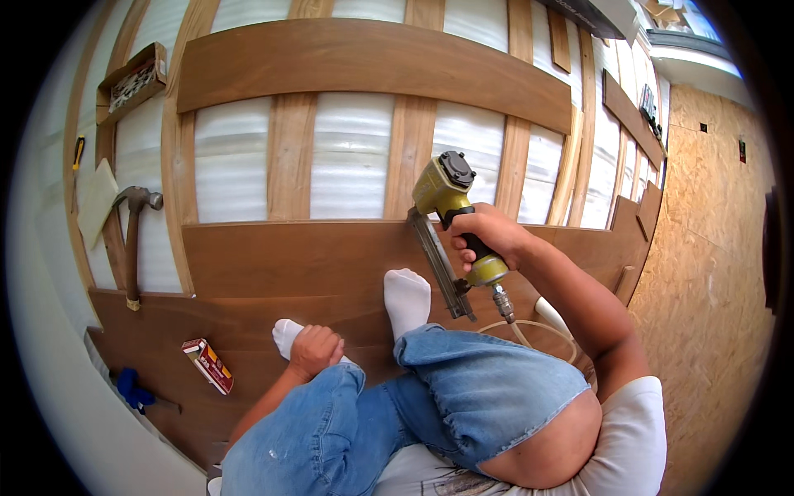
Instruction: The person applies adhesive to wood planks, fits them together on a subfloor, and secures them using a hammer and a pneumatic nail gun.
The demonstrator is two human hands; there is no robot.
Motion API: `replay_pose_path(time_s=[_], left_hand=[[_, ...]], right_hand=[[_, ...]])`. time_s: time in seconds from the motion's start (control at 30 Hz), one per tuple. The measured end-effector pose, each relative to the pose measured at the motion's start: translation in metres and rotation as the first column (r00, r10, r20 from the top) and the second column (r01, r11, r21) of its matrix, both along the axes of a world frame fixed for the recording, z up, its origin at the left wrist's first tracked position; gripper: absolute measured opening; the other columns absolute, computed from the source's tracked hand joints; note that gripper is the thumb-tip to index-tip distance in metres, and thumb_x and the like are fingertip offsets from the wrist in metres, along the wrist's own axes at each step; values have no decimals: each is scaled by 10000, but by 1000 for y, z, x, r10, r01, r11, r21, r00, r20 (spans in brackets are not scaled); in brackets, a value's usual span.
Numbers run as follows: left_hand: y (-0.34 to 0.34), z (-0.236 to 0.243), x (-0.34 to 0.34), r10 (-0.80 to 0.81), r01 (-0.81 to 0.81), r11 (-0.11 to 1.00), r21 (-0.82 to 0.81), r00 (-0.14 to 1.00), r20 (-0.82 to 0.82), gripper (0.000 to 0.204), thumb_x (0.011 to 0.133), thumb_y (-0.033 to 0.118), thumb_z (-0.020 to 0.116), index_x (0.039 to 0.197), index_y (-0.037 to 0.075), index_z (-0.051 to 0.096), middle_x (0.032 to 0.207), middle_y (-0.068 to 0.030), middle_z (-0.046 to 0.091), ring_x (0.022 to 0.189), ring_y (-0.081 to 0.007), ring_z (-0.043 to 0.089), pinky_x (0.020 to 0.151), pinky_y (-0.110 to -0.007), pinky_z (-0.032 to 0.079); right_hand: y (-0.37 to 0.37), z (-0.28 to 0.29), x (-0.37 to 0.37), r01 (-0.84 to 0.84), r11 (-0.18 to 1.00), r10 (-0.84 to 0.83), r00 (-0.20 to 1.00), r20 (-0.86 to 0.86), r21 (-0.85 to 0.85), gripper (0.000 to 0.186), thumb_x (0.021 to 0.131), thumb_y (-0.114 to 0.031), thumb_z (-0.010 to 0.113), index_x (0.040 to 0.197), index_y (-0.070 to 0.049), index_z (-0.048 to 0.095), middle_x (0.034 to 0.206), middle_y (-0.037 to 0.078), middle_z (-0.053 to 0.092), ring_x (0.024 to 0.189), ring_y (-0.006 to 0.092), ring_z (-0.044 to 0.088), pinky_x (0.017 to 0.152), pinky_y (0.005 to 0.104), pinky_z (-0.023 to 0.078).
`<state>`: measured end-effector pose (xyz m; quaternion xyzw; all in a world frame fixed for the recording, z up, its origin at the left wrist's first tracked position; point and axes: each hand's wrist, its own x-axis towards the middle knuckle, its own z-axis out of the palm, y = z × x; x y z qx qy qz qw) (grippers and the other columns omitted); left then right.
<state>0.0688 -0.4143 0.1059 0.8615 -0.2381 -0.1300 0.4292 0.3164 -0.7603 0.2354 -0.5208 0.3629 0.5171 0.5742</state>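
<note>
My right hand [488, 236] is wrapped round the black grip of a yellow-green pneumatic nail gun [434, 188]. Its nose meets the front edge of a brown floorboard [289, 248], and its long magazine [441, 264] slants back toward me. An air hose [519, 332] is coupled to the handle's end. My left hand [316, 351] is curled over my left foot in a white sock [286, 335], its fingers bent. My other socked foot [406, 299] stands on the boards just left of the magazine. A loose brown plank [372, 62] lies across the wooden battens beyond.
Battens [291, 157] run away from me over white foam sheeting [351, 157]. At left are a claw hammer [132, 240], a cardboard box of small pieces [132, 85], a screwdriver [78, 153] and a red carton [208, 365]. A blue-handled tool [132, 388] lies near the wall. Chipboard [703, 231] stretches along the right.
</note>
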Motion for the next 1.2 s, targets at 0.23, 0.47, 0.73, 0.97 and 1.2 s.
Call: replay_pose_path(time_s=[0.23, 0.47, 0.73, 0.97, 1.2], left_hand=[[-1, -4, -2, -6, 6, 1000, 8, 1000, -11, 182, 753, 98, 745, 706, 87, 570, 710, -79, 535, 656, -276, 555, 602, -406, 439], [-1, -2, -2, 15, -15, 1000, 9, 1000, -16, 175, 742, 82, 751, 724, 81, 578, 717, -85, 538, 664, -285, 556, 610, -416, 443], [1, -9, -7, -21, 21, 1000, -13, 1000, -5, 157, 777, 106, 735, 739, 89, 583, 723, -84, 541, 672, -295, 558, 625, -434, 444], [-5, -6, 1, -121, 121, 993, 5, 992, -35, 161, 763, 97, 741, 735, 83, 583, 722, -88, 540, 669, -297, 556, 623, -430, 439], [-5, -9, 1, -128, 129, 992, 16, 991, -35, 140, 737, 79, 736, 745, 77, 597, 724, -89, 540, 662, -300, 550, 607, -432, 429]], right_hand=[[-11, -2, -2, 29, 999, -30, 999, -19, -37, 98, 860, -82, 573, 864, 15, 556, 663, 34, 497, 514, 125, 505, 516, 349, 531], [-25, -12, -4, 3, 1000, -4, 999, -44, -20, 134, 857, -82, 581, 753, -30, 513, 667, 50, 513, 513, 131, 505, 527, 366, 542], [-109, 8, -11, -12, 984, 2, 998, -57, -178, 345, 881, -106, 570, 1186, 54, 582, 684, 8, 513, 511, 101, 508, 537, 326, 548], [-205, 6, -27, 90, 963, -114, 990, -82, -253, 156, 865, -77, 608, 978, 29, 597, 666, 35, 551, 509, 117, 530, 510, 341, 546], [-208, 5, -23, 61, 968, -85, 993, -86, -245, 134, 866, -83, 613, 934, 30, 593, 665, 42, 549, 515, 122, 521, 515, 342, 543]])
